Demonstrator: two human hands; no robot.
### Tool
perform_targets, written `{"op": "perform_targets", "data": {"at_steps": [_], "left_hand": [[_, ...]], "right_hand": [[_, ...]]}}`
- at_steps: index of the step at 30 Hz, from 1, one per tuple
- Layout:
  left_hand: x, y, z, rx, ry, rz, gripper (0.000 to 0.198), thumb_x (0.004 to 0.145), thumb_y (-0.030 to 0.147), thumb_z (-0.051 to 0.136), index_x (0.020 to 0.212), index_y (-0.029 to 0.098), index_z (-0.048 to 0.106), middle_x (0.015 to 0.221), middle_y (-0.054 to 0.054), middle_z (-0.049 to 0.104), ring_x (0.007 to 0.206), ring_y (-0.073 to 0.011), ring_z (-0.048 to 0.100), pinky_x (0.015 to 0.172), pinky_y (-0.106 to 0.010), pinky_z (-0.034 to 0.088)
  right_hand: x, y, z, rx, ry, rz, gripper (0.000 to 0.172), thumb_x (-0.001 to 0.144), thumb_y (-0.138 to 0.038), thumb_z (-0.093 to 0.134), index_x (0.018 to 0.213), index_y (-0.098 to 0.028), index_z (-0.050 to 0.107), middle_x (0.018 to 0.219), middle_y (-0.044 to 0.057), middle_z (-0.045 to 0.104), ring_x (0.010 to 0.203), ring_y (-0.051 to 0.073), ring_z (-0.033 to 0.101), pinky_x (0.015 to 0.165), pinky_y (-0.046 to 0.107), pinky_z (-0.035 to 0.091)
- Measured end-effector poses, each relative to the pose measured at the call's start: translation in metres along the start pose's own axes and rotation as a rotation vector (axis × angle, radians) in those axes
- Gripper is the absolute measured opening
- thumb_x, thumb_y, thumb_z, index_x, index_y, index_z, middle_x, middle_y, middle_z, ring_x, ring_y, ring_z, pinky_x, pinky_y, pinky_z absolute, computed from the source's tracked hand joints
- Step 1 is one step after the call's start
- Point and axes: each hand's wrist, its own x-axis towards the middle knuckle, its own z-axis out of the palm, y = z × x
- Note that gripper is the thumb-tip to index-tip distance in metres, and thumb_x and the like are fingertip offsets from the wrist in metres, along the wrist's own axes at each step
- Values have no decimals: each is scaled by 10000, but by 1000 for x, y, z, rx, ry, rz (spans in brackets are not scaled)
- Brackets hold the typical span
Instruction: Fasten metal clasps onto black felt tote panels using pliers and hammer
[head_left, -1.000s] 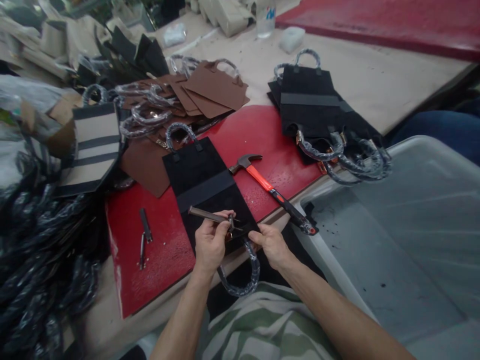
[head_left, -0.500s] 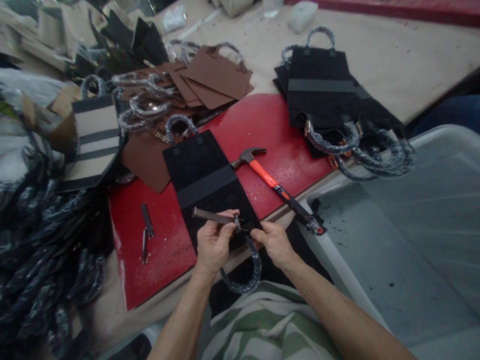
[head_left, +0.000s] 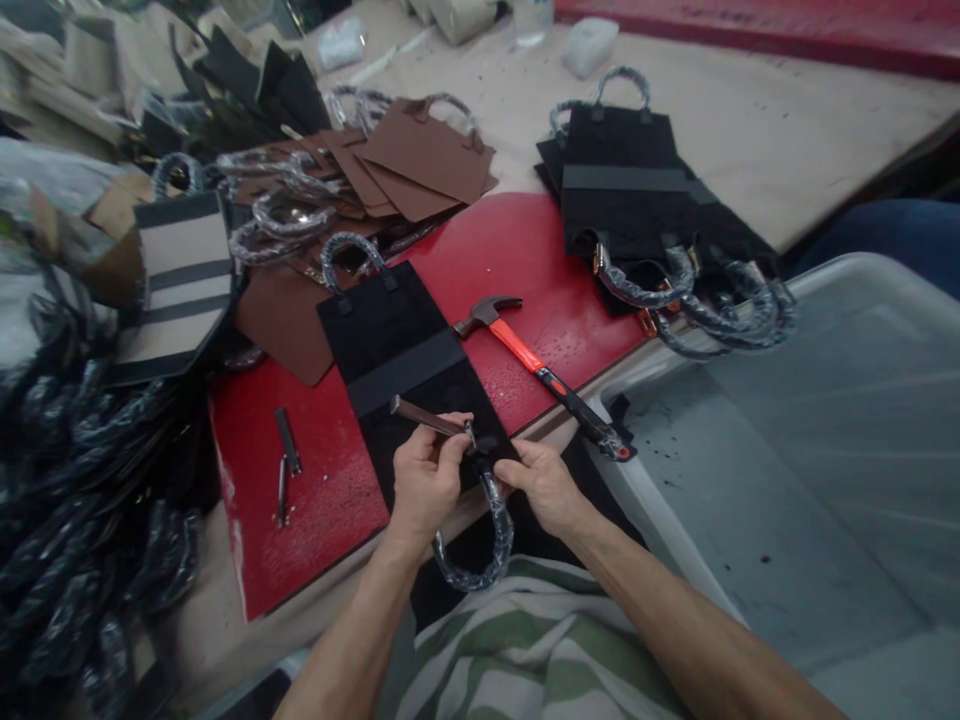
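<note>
A long black bag panel (head_left: 405,335) lies across the red board, with a plastic-wrapped handle (head_left: 349,250) at its far end and another wrapped handle (head_left: 480,575) hanging over the near edge. My left hand (head_left: 427,470) is closed around a metal punch (head_left: 427,415), tilted, its working end over the panel by the near handle. My right hand (head_left: 544,485) pinches the panel's near right edge, thumb on top. Beyond it rests a claw hammer (head_left: 525,355) with an orange and black grip. What lies under the punch's tip is too small to make out.
The red board (head_left: 307,560) carries two more metal tools (head_left: 285,440) at left. Brown panels (head_left: 420,160) are piled behind, and black panels (head_left: 622,190) with wrapped handles at right. A large pale plastic bin (head_left: 787,460) stands at right; wrapped black handles (head_left: 90,520) heap at left.
The view has shifted slightly, so most things sit a little further left. The left hand still grips the punch, whose tilt has changed slightly. My right hand keeps its pinch.
</note>
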Motion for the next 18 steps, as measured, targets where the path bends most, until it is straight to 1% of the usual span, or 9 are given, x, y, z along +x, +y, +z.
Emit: {"op": "perform_targets", "data": {"at_steps": [3, 7, 13, 18], "left_hand": [[4, 2, -3, -108, 0, -75, 157, 885, 233, 608, 1000, 160, 686, 1034, -68, 736, 965, -178, 693, 868, -283, 555], [6, 4, -5, -182, 0, -117, 157, 887, 246, 616, 998, 155, 679, 1030, -72, 736, 967, -178, 693, 874, -276, 545], [5, 6, -5, -154, 28, -84, 159, 891, 234, 605, 1009, 159, 680, 1038, -74, 732, 973, -181, 693, 885, -285, 547], [2, 8, -1, -15, 55, -2, 163, 882, 198, 592, 1015, 172, 683, 1028, -54, 736, 937, -165, 695, 851, -265, 555]], "right_hand": [[-2, -3, 0, 28, -57, -34, 287, 694, -392, 759, 746, -133, 648, 590, 22, 656, 505, 135, 595, 519, 225, 486], [0, -2, 1, 92, -70, -36, 317, 688, -412, 790, 724, -131, 648, 573, 30, 655, 469, 136, 587, 476, 219, 487], [4, 0, 4, 145, -69, -20, 353, 657, -439, 828, 704, -130, 664, 559, 23, 642, 443, 124, 574, 451, 206, 487], [6, 0, 6, 147, -38, 6, 331, 639, -408, 823, 688, -131, 649, 540, 20, 635, 424, 116, 565, 432, 189, 471]]}}
